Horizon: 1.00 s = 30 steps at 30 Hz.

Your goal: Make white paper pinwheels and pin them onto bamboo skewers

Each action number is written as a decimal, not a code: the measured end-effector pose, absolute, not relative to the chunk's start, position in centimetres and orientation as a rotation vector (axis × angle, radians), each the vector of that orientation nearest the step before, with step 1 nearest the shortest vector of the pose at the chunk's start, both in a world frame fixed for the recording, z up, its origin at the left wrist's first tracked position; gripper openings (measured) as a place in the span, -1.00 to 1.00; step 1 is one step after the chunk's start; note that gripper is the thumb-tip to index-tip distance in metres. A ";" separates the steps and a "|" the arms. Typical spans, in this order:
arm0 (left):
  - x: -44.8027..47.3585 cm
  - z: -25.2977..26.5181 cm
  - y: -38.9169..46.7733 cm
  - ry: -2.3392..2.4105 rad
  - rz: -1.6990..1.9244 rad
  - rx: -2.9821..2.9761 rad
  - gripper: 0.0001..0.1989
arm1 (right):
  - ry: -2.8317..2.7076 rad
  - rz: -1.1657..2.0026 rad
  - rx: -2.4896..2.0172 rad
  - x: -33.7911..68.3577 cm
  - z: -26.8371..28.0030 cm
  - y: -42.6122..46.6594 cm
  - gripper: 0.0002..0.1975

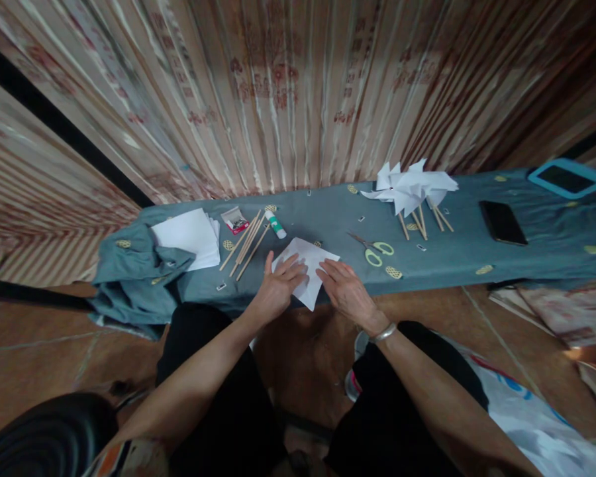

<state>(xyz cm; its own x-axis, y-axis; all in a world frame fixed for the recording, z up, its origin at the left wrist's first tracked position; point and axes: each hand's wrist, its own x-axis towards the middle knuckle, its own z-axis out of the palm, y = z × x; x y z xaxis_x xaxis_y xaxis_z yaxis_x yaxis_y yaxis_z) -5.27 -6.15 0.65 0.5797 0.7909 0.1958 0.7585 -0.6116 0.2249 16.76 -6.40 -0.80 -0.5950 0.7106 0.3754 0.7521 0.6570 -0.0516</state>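
Observation:
A white sheet of paper [308, 256] lies at the front edge of the cloth-covered bench, one corner pointing toward me past the edge. My left hand [277, 285] rests on its left side, fingers stretched over the paper and thumb apart. On the right side, the fingers of my right hand [346, 291] lie flat along the paper's edge. Green-handled scissors [375, 250] with blades apart lie to the right of the paper. A glue stick [275, 224] and several wooden sticks [248, 244] are to its left.
Paper pinwheels [411, 187] on sticks lie at the back right, near a black phone [503, 222] and a blue-framed tablet [569, 177]. A stack of white paper [191, 237] and a small red-and-white box [235, 220] are on the left. A pleated curtain [278, 99] hangs behind the bench.

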 end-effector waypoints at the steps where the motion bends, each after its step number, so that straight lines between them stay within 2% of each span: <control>1: -5.4 0.5 -6.4 1.299 0.374 2.682 -0.52 | -2.503 -0.165 -1.154 16.9 -0.7 -6.4 -0.67; 6: -6.2 -0.2 -7.0 1.244 0.274 2.653 -0.45 | -2.477 -0.141 -1.120 17.7 -0.5 -6.4 -0.69; 14: -6.4 -0.1 -6.2 1.282 0.375 2.476 -0.71 | -2.311 0.297 -1.219 18.2 -0.8 -6.0 -0.74; 18: -6.5 0.1 -5.8 1.350 0.528 2.325 -0.71 | -2.222 0.471 -1.339 18.1 -0.5 -5.5 -0.73; 24: -6.6 -0.3 -5.2 1.497 0.634 2.179 -0.73 | -2.143 0.497 -1.412 17.5 -0.6 -5.1 -0.72; 30: -5.8 0.0 -4.3 1.566 0.560 2.121 -0.76 | -2.001 0.634 -1.494 17.1 -0.6 -4.8 -0.76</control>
